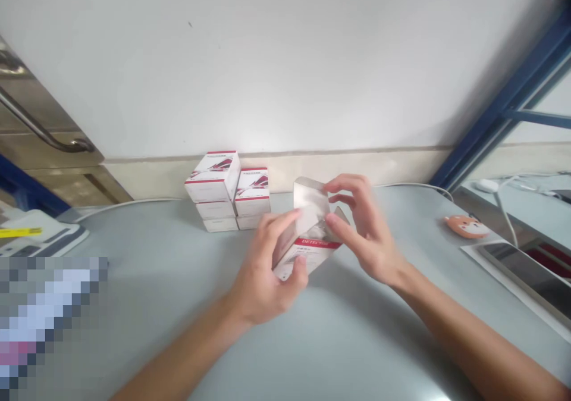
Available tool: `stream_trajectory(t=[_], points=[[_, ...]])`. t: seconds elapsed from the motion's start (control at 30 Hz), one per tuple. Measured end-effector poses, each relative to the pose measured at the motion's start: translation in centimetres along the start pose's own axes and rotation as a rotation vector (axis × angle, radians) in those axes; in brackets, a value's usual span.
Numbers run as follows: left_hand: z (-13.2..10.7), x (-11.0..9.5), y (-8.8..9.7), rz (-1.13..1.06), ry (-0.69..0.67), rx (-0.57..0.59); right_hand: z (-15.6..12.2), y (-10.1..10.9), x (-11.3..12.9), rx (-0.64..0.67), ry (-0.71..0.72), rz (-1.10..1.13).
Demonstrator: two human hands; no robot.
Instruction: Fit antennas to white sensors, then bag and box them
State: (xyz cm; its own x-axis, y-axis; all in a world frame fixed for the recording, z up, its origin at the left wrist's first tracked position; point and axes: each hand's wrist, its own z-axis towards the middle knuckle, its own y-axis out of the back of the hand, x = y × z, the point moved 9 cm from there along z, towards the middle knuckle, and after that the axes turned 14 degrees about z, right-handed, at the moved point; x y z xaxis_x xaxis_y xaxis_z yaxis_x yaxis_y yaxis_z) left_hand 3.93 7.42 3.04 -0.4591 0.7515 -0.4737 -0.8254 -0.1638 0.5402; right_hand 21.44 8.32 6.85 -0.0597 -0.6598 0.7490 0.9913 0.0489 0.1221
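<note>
Left hand clamps a white DETECTOR carton at its lower end, fingers pressed round it. Right hand spread against the open flap. Carton sits over the grey table, near stacked white cartons.

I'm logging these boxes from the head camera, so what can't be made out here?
Print on the open box: small and motion-blurred; the left hand covers its lower corner.
Inside that box: blurred, partly hidden by the right hand.
Labels on the stacked boxes: too small to read.
Lower-left object: pixelated, cut off by the frame edge.
</note>
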Motion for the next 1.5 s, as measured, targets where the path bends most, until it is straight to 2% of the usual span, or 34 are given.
stream_trajectory(t=[0.07,0.13,0.23,0.33,0.43,0.57,0.73,0.93,1.07,1.27,1.4,1.5], points=[[0.0,0.6,0.2,-0.036,0.029,-0.057,-0.2,0.9,-1.1,-0.135,-0.051,0.157],[-0.2,1.6,0.0,-0.088,0.092,-0.071,-0.5,1.1,-3.0,-0.204,-0.188,0.317],[-0.3,2.6,-0.7,-0.130,0.156,-0.019,-1.1,-0.5,-5.3,-0.131,-0.450,0.477],[0.0,2.4,-0.5,-0.089,0.126,-0.012,-1.4,-1.8,-5.5,-0.043,-0.539,0.536],[0.3,1.8,-0.1,-0.020,0.080,-0.025,-0.9,-1.7,-4.5,-0.018,-0.456,0.522],[0.2,1.8,-0.2,-0.004,0.135,-0.030,-0.1,-0.6,-3.7,-0.022,-0.330,0.432],[-0.2,2.3,-1.3,-0.097,0.216,0.074,0.4,1.2,-3.4,-0.078,-0.252,0.255],[0.1,2.8,-2.0,-0.307,0.277,0.127,0.5,-0.1,-2.8,0.048,-0.246,0.358],[0.0,2.9,-2.4,-0.398,0.313,0.131,0.6,-0.1,-2.3,0.084,-0.197,0.294],[-0.5,3.4,-2.8,-0.434,0.398,0.117,0.4,0.0,-2.0,0.050,-0.189,0.172],[-0.3,2.8,-2.6,-0.392,0.340,0.124,0.4,0.2,-0.6,-0.011,-0.051,0.039],[-0.2,2.7,-2.4,-0.357,0.328,0.126,0.5,-0.2,0.8,0.038,0.053,-0.052]])
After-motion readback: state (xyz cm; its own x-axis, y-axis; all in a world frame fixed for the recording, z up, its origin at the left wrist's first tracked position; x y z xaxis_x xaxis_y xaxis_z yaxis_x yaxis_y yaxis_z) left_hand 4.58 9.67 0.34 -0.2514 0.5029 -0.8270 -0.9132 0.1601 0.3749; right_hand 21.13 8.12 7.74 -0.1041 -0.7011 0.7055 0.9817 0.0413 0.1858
